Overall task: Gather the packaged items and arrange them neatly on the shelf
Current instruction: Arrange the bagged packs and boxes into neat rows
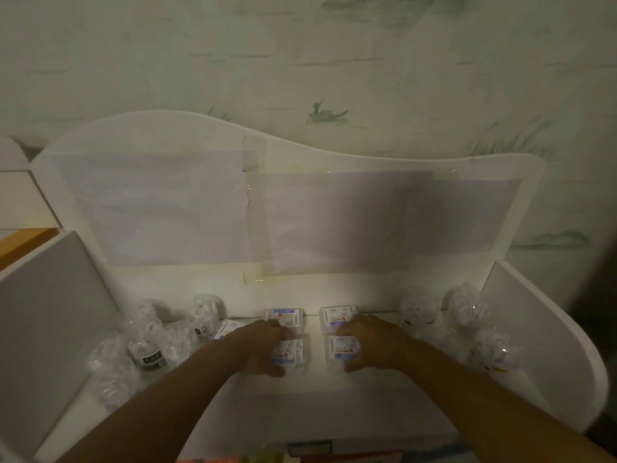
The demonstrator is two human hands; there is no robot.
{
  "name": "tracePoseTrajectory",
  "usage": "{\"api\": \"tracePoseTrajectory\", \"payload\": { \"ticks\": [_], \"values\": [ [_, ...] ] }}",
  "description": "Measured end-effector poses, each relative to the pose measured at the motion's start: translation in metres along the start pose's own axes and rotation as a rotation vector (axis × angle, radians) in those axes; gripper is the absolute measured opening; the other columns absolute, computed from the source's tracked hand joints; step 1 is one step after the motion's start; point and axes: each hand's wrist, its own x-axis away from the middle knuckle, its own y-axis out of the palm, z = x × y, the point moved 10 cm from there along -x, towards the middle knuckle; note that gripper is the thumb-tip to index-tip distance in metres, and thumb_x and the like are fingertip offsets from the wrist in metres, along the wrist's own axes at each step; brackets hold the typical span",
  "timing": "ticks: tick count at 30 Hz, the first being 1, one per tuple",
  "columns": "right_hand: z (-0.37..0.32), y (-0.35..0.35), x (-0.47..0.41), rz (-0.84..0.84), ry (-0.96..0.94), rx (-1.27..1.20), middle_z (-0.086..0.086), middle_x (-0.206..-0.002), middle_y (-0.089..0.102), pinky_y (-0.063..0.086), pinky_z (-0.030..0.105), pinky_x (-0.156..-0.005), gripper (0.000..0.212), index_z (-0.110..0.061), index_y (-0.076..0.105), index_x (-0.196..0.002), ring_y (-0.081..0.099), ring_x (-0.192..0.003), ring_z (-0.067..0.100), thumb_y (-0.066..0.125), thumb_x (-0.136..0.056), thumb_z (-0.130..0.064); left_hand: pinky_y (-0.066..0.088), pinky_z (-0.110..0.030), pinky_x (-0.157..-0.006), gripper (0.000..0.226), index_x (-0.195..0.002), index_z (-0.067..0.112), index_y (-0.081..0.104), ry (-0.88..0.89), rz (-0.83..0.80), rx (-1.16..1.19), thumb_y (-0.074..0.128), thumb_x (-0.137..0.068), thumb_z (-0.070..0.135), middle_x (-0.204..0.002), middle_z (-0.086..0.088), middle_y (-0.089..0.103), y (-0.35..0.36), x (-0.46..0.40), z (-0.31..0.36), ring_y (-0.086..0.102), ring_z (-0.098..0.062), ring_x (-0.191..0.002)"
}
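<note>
Four flat packaged boxes with blue and white labels are laid out in a two-by-two block at the middle of the white shelf (334, 406). The near left box (293, 354) is covered by the left hand (263, 345), whose fingers are curled over its top and near edge. The near right box (344, 350) is gripped by the right hand (370, 340), with the fingers bent around its right side and the thumb at its near edge. The far left box (285, 316) and the far right box (337, 314) are seen just beyond the hands, close to the shelf's back panel (200, 135). A fifth flat box (227, 328) is partly hidden behind the left wrist. A cluster of clear crinkled bags (147, 345), some with dark labels, is gathered on the left part of the shelf, and further clear bags (494, 349) are set near the right side panel (541, 329). Pale sheets (160, 208) are taped to the back panel, and patterned wallpaper (334, 61) is seen above it. The picture is dim and slightly blurred.
</note>
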Motion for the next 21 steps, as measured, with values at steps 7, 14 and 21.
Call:
{"api": "tracePoseTrajectory", "payload": {
  "ticks": [7,14,21],
  "values": [
    [0.001,0.003,-0.001,-0.005,0.011,-0.006,-0.001,-0.144,0.046,0.042,0.034,-0.101,0.079,-0.028,0.043,-0.143,0.044,-0.129,0.019,0.075,-0.075,-0.052,0.039,-0.032,-0.105,0.075,-0.145,0.026,0.034,0.001,0.002,-0.01,0.071,-0.081,0.04,-0.141,-0.002,0.044,-0.001,0.003,0.001,0.045,-0.022,-0.126],
    [-0.003,-0.005,0.0,-0.021,0.016,0.028,-0.004,-0.145,0.045,0.041,0.035,-0.104,0.084,-0.029,0.043,-0.143,0.044,-0.131,0.018,0.076,-0.071,-0.057,0.038,-0.032,-0.106,0.075,-0.144,0.025,0.036,-0.002,0.014,0.011,0.068,-0.081,0.049,-0.143,0.0,0.044,-0.007,0.009,-0.002,0.045,-0.02,-0.127],
    [-0.05,-0.036,-0.006,0.09,-0.062,0.019,-0.005,-0.135,0.054,0.046,0.033,-0.097,0.06,-0.031,0.051,-0.134,0.051,-0.121,0.017,0.067,-0.082,-0.055,0.043,-0.032,-0.102,0.05,-0.139,0.028,0.044,-0.082,0.07,-0.027,0.057,-0.091,0.039,-0.138,0.002,0.05,-0.038,0.025,-0.04,0.052,-0.017,-0.121]
  ]
}}
